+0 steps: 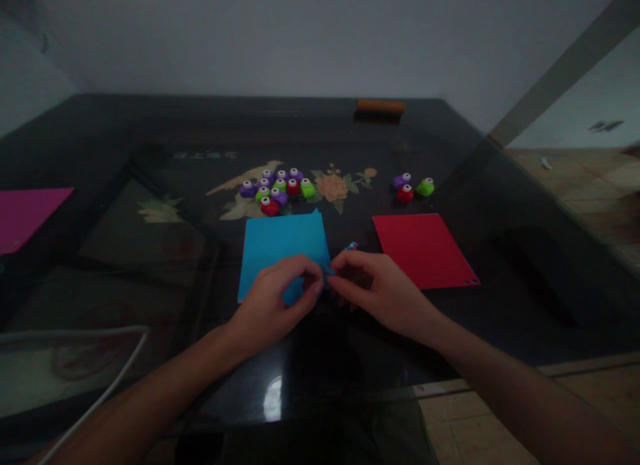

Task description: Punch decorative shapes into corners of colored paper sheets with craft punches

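Note:
A stack of blue paper lies in front of me on the dark table. My left hand rests over its near right part, with thumb and forefinger pinched at the corner. From the right, my right hand meets it, thumb and forefinger closed on the blue paper's edge, where a bit of blue shows between the fingertips. The exact corner is partly hidden by my fingers. Just beyond my right hand lies a small multicoloured trinket, too small to make out. Right of it is red paper with small dark marks at its near right corner.
Several purple, green and red rounded pieces with white tops cluster behind the blue paper; 3 more stand behind the red paper. Pink paper lies far left, a white cable near left, a brown roll at the back.

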`<control>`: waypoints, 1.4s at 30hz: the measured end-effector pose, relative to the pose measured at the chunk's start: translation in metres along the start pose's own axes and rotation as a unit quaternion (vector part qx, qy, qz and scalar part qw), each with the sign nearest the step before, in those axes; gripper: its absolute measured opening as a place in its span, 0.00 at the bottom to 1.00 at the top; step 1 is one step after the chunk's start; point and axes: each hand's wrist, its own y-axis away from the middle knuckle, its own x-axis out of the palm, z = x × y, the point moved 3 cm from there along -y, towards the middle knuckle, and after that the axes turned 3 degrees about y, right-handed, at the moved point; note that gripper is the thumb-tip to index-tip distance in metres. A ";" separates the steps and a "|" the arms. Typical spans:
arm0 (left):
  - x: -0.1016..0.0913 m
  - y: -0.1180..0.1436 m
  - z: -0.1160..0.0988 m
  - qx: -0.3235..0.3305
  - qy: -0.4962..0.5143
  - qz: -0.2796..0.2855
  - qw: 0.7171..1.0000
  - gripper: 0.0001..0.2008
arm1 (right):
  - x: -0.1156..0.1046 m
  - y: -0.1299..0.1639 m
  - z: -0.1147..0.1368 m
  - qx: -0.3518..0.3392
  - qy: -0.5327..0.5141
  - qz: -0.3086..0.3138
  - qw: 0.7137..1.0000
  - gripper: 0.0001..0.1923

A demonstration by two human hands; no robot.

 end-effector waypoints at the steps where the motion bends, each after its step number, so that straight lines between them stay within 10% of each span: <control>1: 0.000 0.000 0.000 0.001 -0.001 -0.002 1.000 0.04 | 0.000 0.000 0.001 0.001 -0.005 -0.003 1.000 0.04; 31: -0.006 0.003 -0.008 0.075 -0.030 -0.092 0.992 0.05 | 0.016 0.003 0.002 0.068 -0.244 -0.015 0.967 0.11; 42: -0.013 0.003 0.000 -0.043 0.033 -0.108 0.993 0.04 | 0.008 0.002 0.000 0.060 -0.207 -0.010 0.976 0.09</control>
